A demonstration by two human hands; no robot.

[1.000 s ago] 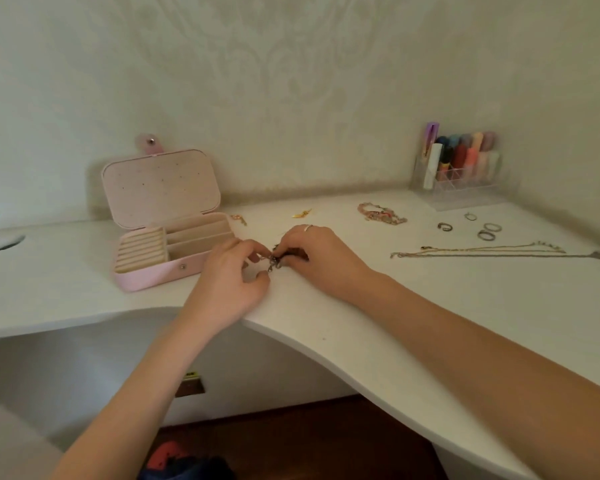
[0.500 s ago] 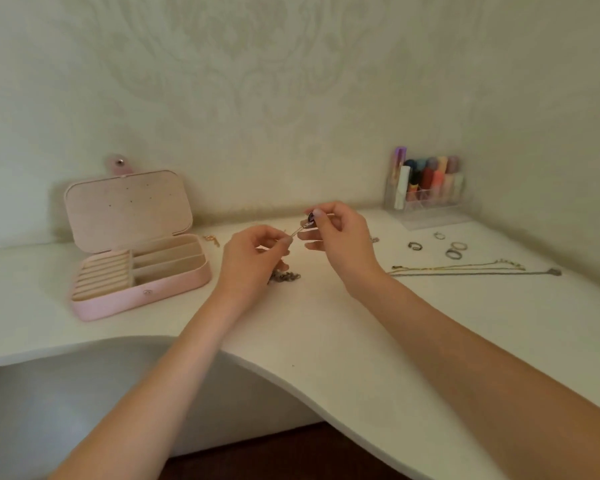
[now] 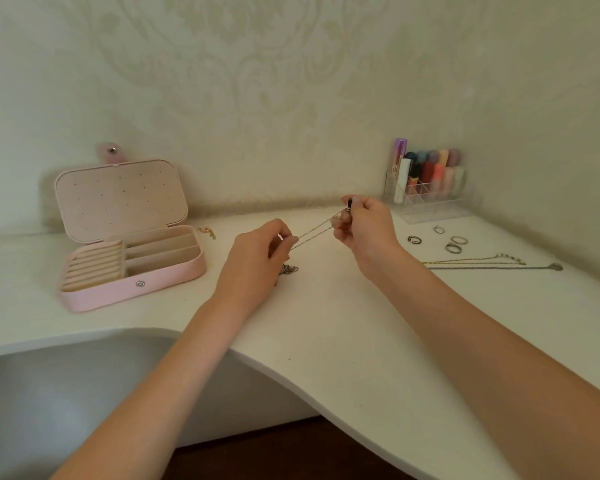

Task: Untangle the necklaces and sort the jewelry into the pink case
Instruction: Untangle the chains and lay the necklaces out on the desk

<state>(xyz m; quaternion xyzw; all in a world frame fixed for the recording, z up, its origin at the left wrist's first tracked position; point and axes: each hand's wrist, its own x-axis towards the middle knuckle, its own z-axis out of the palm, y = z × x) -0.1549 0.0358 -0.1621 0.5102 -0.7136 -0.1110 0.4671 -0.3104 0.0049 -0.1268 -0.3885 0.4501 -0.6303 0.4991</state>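
Desk point(image 3: 361, 341) white, curved — patterned cream wallpaper point(image 3: 257, 81) behind

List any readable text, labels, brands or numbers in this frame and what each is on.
No text can be read.
Purple tube in the clear organizer: dark marks run down its side, too blurred to read.
Pink case: only a metal snap on the front, no lettering visible.
Other tubes in the organizer: no labels visible.
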